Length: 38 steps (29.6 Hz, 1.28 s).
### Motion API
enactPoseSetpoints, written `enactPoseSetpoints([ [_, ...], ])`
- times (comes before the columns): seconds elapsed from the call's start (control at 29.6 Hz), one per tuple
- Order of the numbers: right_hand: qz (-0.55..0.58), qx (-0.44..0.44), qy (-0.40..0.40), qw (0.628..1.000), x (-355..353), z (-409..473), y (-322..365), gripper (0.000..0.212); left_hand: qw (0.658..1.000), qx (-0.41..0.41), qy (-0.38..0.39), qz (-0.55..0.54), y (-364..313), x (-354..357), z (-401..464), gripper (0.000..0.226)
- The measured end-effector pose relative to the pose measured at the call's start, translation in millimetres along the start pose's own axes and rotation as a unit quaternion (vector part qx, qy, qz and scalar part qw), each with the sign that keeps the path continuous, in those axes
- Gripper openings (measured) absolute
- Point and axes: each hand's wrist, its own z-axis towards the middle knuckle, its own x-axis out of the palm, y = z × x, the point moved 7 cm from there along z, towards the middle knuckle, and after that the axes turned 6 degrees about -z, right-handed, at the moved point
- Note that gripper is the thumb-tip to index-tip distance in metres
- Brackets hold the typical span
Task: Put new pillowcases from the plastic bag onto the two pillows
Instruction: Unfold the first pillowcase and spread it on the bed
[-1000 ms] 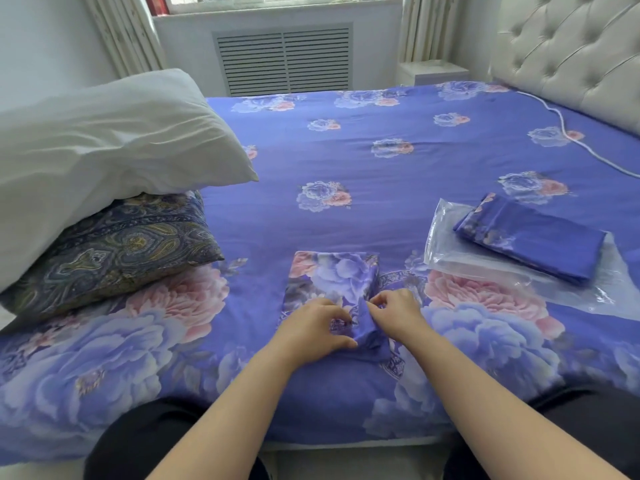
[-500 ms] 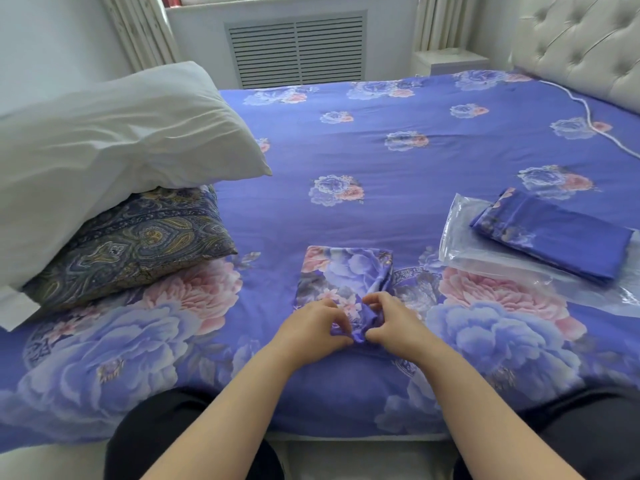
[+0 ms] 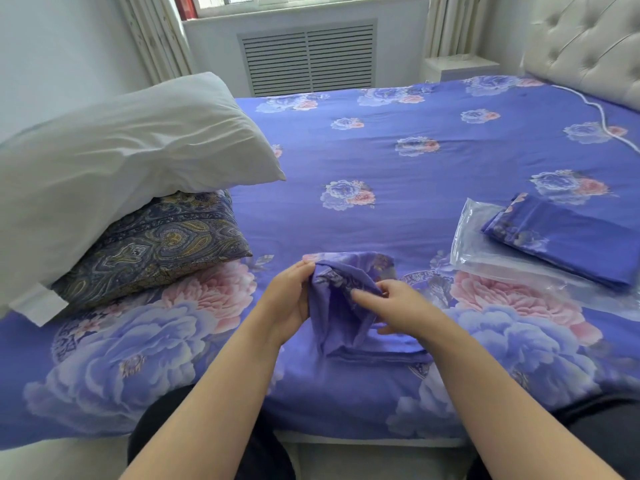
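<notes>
Head view, looking forward and down over a bed point(image 3: 398, 161) covered in a blue-violet sheet printed with pink and blue peonies.

Near the front edge of the bed, both bare hands hold a partly unfolded blue floral pillowcase point(image 3: 341, 306). The left hand point(image 3: 289, 299) pinches its upper left edge, fingers curled onto the cloth. The right hand point(image 3: 394, 306) has its grip clamped on a fold at the right side, thumb and fingers pressed together on the fabric. The upper part of the pillowcase is lifted between the hands; its lower part lies flat on the sheet.

To the right, well apart from the hands, a clear plastic bag point(image 3: 485, 251) lies flat on the bed. A second folded blue pillowcase point(image 3: 568, 240) rests on top of it.

At the left edge of the bed, two pillows are stacked. The white pillow point(image 3: 128, 161) lies on top, tilted, and the paisley pillow point(image 3: 152, 244) sits beneath it on the sheet.

At the far right a tufted cream headboard point(image 3: 585, 43) stands, with a white cable point(image 3: 602, 116) lying on the sheet below it. A louvred radiator cover point(image 3: 308, 57) sits under the window.
</notes>
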Motion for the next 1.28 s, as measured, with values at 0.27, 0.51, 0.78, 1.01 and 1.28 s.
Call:
enactPoseSetpoints([
  [0.27, 0.374, -0.030, -0.037, 0.926, -37, 5, 31, 0.025, 0.973, 0.050, 0.003, 0.227, -69, -15, -17, 0.015],
  [0.51, -0.021, -0.132, 0.032, 0.990, -64, -1, 65, 0.027, 0.710, 0.276, -0.198, 0.617, -145, -42, -35, 0.047],
  [0.78, -0.054, -0.049, -0.028, 0.997, -68, 8, 47, 0.024, 0.933, 0.188, -0.141, 0.272, -120, -77, -24, 0.039],
  [1.01, -0.046, -0.058, 0.004, 0.997, -45, -8, 34, 0.043, 0.962, 0.158, -0.204, 0.085, -110, -102, -22, 0.032],
  [1.28, -0.050, -0.084, 0.120, 0.988, -19, -17, 26, 0.021, 0.966, 0.157, -0.205, 0.004, -109, -99, -24, 0.026],
])
